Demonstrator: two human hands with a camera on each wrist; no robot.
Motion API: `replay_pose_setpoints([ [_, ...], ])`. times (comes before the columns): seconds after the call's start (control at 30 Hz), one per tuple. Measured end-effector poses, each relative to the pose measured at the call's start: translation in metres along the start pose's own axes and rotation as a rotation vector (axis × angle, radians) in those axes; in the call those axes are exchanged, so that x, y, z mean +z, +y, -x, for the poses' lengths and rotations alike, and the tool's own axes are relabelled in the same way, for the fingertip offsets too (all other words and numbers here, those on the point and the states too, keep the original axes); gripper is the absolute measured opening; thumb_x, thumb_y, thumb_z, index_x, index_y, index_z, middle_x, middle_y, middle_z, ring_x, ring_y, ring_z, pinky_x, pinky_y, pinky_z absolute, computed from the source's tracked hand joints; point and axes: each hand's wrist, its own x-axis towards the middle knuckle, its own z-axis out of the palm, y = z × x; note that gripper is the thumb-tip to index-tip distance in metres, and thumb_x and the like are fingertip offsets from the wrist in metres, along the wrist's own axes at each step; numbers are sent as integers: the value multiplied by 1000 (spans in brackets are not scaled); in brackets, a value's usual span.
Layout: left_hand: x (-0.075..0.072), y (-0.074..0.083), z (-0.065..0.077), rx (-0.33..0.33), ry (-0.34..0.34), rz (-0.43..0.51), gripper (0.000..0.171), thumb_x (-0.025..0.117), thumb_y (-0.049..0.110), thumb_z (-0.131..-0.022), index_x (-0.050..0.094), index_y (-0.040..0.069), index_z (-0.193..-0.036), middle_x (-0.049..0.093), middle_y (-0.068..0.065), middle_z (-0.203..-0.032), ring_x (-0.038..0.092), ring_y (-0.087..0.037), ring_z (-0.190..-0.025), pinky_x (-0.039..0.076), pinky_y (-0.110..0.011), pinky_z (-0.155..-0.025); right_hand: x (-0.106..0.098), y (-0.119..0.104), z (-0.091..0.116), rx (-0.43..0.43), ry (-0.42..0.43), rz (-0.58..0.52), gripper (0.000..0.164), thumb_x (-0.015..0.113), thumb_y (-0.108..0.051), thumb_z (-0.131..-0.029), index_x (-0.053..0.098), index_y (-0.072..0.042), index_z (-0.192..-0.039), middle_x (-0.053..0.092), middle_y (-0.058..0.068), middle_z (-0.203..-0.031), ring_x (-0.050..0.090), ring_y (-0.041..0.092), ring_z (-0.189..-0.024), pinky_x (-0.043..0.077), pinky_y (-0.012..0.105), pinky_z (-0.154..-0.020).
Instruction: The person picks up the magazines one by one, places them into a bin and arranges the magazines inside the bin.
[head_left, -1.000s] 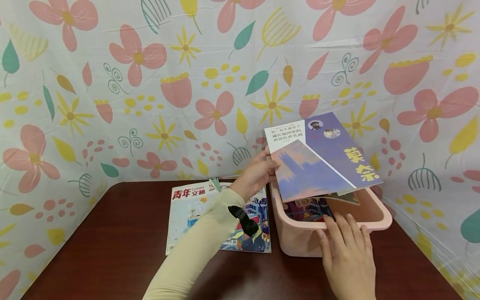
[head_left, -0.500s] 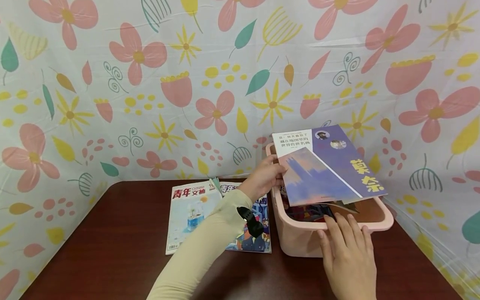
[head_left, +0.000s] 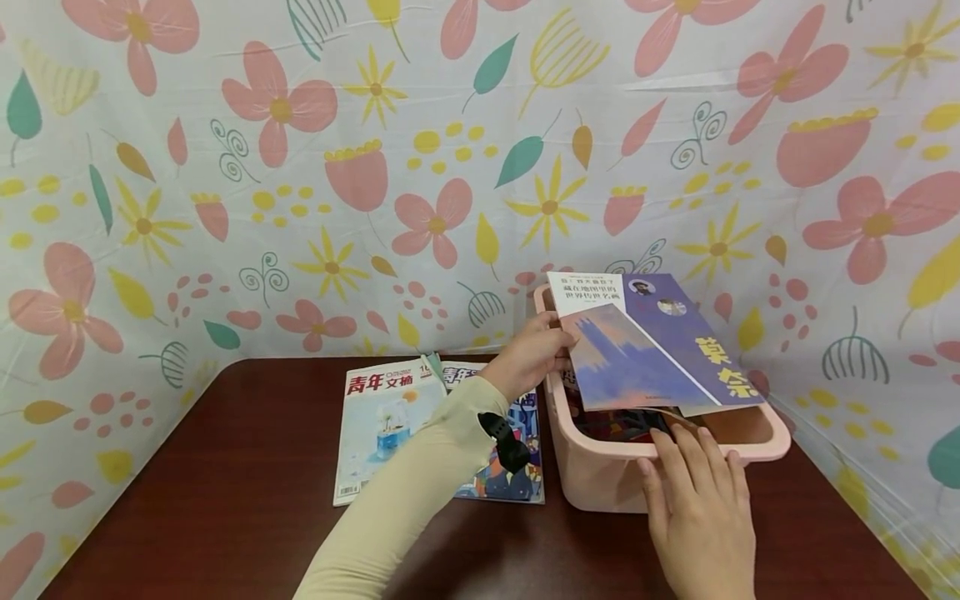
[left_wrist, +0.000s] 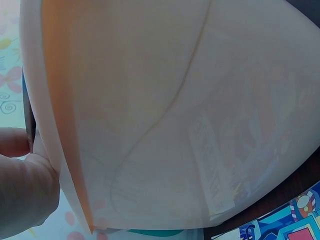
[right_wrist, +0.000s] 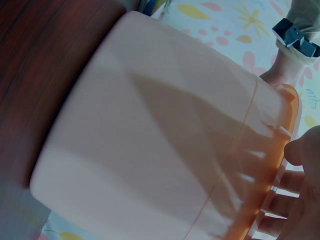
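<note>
A purple picture book [head_left: 637, 358] lies tilted over the opening of a pink plastic bin [head_left: 603, 483]. My left hand [head_left: 528, 354] pinches the book's left edge, thumb on the cover, just above the bin's left rim. My right hand [head_left: 705, 517] holds the bin's front rim, its fingers reaching over the edge and its thumb on the outer wall. In the right wrist view those fingers [right_wrist: 282, 205] cross the rim. Beneath the purple book, more dark, colourful printed covers [head_left: 615, 423] show inside the bin; the book hides most of them.
Two overlapping magazines [head_left: 382, 433] lie on the dark wooden table [head_left: 225, 483] left of the bin, partly behind my left sleeve [head_left: 405, 492]. A flower-print curtain [head_left: 420, 167] hangs along the back and sides. A black strap [head_left: 506, 442] circles my left wrist.
My left hand has lowered the purple book into the bin's opening, moving it slightly right and flatter. My right hand stays on the front rim.
</note>
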Motion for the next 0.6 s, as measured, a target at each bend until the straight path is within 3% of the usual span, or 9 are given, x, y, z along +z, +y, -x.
replay_pose_setpoints([
  [0.33, 1, 2, 0, -19, -21, -67, 49, 47, -2, -97, 34, 7, -144, 52, -7, -90, 50, -19, -71, 45, -32, -65, 1, -1, -1, 8, 1, -12, 63, 28, -54, -102, 59, -3, -122, 56, 21, -122, 42, 44, -123, 17, 56, -112],
  [0.6, 3, 1, 1, 0, -43, -156, 50, 46, -2, -97, 33, 6, -145, 55, -11, -113, 58, -22, -91, 49, -37, -78, 1, -1, -1, 12, -2, -14, 62, 29, -53, -102, 60, -3, -122, 57, 22, -122, 42, 44, -123, 18, 56, -112],
])
